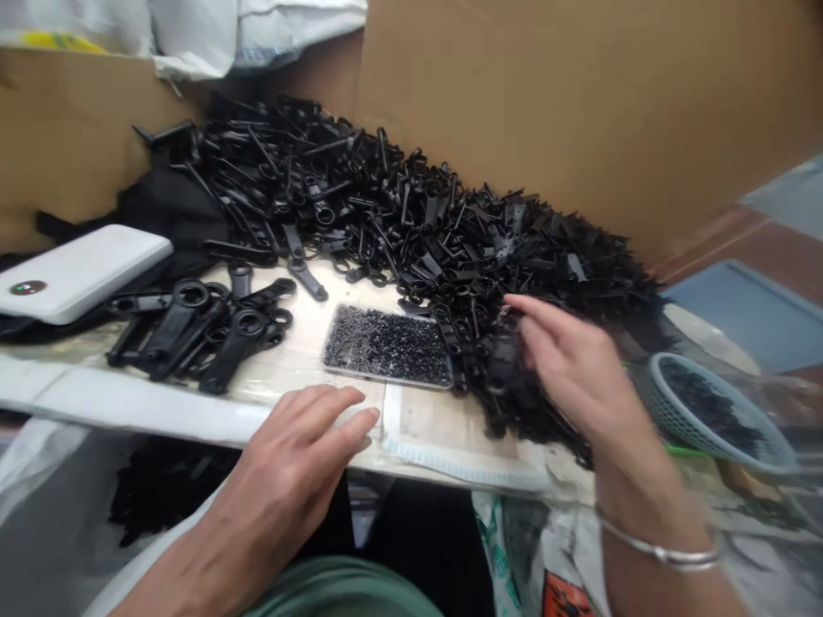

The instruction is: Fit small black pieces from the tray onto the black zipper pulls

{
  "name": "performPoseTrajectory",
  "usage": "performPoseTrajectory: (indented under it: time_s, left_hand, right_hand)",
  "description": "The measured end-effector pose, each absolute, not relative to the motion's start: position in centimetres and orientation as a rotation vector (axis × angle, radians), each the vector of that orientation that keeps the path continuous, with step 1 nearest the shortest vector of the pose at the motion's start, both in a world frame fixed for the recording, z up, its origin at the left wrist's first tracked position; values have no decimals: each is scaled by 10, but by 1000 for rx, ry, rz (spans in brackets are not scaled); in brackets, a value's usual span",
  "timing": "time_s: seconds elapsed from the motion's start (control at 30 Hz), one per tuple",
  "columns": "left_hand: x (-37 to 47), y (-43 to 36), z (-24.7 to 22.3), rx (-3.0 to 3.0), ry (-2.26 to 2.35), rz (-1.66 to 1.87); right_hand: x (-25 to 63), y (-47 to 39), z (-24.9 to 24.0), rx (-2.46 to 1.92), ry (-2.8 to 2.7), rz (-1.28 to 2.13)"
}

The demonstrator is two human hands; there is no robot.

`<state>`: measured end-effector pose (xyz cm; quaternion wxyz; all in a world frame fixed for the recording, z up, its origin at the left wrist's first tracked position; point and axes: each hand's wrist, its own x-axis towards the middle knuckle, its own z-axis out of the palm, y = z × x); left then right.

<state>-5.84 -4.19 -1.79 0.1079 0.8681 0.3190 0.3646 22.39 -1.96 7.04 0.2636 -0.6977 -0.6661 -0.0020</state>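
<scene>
We see the black parts heaped in a long pile (386,206) across the back of the table (305,347), running up against the cardboard (579,111) behind. At its right end the pile spills forward almost to the front edge of the table. A smaller cluster (193,330) of the same parts lies at left, and a pale strip of table shows between it and the clear tray (399,377), giving us some room sideways there.

The tray, full of tiny black bits, sits at the middle, its long near rim roughly along the table's front edge. Its right end butts against the spilled parts, so we find little room on that side; in front, a pale band of table runs to the edge.

Our left hand (299,454) hovers at that edge, fingers loosely bent and spread from the thumb, with hold of nothing that we can see. Our right hand (572,368) reaches in over the spilled parts, index finger stretched out and the others curled; blur keeps us from telling whether it grips one.

The basket (657,390) bounds the right side; the white case (83,270) bounds the left, just beside the cluster.
</scene>
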Motion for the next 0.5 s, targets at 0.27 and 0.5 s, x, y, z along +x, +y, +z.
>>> performPoseTrajectory:
  time_s: [0.27, 0.5]
  left_hand:
    - [-118, -27, 1, 2606, 1416, 1008]
    - [-145, -8, 6, 2581, 1908, 666]
  right_hand:
    - [252, 30, 41, -1792, -2496, -312]
    - [269, 29, 15, -1540, -2573, -747]
